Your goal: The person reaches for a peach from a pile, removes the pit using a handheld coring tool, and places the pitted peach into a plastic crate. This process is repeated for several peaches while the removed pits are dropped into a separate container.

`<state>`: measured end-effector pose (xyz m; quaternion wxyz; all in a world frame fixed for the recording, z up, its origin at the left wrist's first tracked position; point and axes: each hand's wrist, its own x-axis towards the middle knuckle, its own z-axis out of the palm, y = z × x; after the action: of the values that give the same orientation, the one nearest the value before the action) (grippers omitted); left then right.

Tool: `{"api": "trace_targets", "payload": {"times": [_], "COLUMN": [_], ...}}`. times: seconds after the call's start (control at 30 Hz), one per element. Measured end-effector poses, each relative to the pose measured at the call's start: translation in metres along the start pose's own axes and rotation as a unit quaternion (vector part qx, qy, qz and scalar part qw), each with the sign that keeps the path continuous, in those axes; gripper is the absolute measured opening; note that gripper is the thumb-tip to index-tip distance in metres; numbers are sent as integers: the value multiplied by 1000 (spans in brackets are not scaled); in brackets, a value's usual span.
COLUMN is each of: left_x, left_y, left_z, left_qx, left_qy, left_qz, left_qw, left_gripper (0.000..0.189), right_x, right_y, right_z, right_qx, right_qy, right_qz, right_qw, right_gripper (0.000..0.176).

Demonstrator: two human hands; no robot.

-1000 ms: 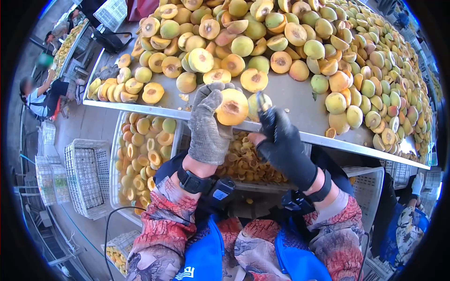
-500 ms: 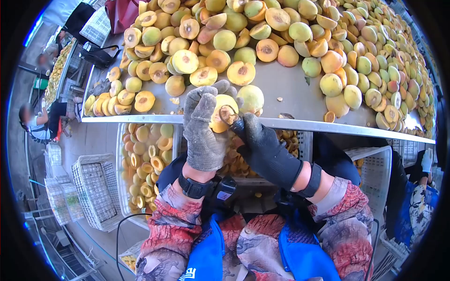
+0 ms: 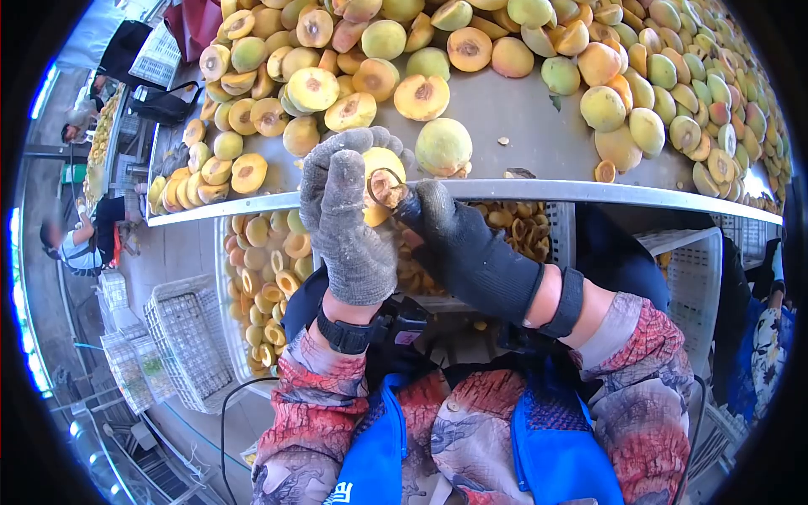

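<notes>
My gloved left hand (image 3: 353, 231) is wrapped around a yellow peach half (image 3: 380, 162), its cut face turned toward my right hand. In my right hand (image 3: 475, 252), also gloved, is a pitting tool (image 3: 409, 209) with a dark handle and a thin wire loop. That loop sits in the cut face, around the brown pit (image 3: 387, 188). Both hands meet at the front edge of the metal table (image 3: 522, 135). Just beyond them, a whole-looking peach (image 3: 443, 146) rests on the table.
Halved peaches (image 3: 421, 97) are heaped across the table, most densely at the right. Below its edge, a crate (image 3: 225, 316) holds peach halves, and pitted halves (image 3: 513, 223) lie under my hands. White crates (image 3: 189, 345) stand on the left floor. Another person (image 3: 80, 244) sits at far left.
The view has shifted a little, and both hands now appear slightly further left against the table. The wire loop stays in the peach half, with the pit showing more plainly inside it.
</notes>
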<state>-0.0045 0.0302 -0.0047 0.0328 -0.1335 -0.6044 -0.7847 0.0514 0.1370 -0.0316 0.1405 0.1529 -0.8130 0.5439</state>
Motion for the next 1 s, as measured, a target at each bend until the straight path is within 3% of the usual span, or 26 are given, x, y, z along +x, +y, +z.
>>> {"api": "trace_targets", "payload": {"times": [0.07, 0.17, 0.23, 0.27, 0.37, 0.43, 0.53, 0.6, 0.67, 0.7, 0.77, 0.87, 0.9, 0.93, 1.0], "left_x": [-1, -3, -3, -3, -2, -1, -3, -5, -7, -7, -8, -10, -9, -8, -7], "left_y": [1, 1, 4, 5, 9, 7, 9, 6, 6, 7, 8, 8, 7, 7, 6], "left_z": [-1, 1, 5, 5, 3, -1, -4, -2, 0, 1, 2, -1, -4, -5, -6], "left_qx": [-7, 11, -60, -60, -68, -66, -15, -63, -78, -90, -104, -41, 45, 133, 155], "left_qy": [-3, 6, 32, 32, 20, -9, -35, -51, -44, -44, -43, -17, -38, -56, -61], "left_qz": [-4, 8, -4, -4, -22, -19, 3, 24, 21, 23, 32, -23, 36, 92, 126], "left_qw": [1000, 1000, 998, 998, 997, 998, 999, 996, 996, 995, 993, 999, 998, 985, 978], "left_gripper": [33, 32, 23, 23, 24, 24, 20, 17, 17, 16, 16, 22, 21, 21, 23], "right_x": [-1, -5, -7, -7, -8, -9, -17, -20, -20, -10, -3, -10, -4, -4, -10], "right_y": [1, 4, 6, 6, 0, -9, 2, 3, 0, -8, -31, -24, -31, -31, -28], "right_z": [3, 5, 5, 5, 3, -4, -3, 4, 2, -4, -17, -12, -13, -11, -6], "right_qx": [-7, -9, -81, -81, -12, -16, 24, 167, 127, 114, 120, 1, 224, 222, 319], "right_qy": [5, -64, -15, -15, -22, -146, -198, -116, -111, -114, -152, -146, -170, -173, -126], "right_qz": [-12, 71, -72, -72, -45, 102, 133, 115, 149, 122, 250, 144, 275, 272, 266], "right_qw": [1000, 995, 994, 994, 999, 984, 971, 972, 974, 979, 948, 979, 919, 920, 901], "right_gripper": [35, 35, 59, 59, 68, 77, 76, 72, 62, 62, 53, 45, 45, 45, 44]}}
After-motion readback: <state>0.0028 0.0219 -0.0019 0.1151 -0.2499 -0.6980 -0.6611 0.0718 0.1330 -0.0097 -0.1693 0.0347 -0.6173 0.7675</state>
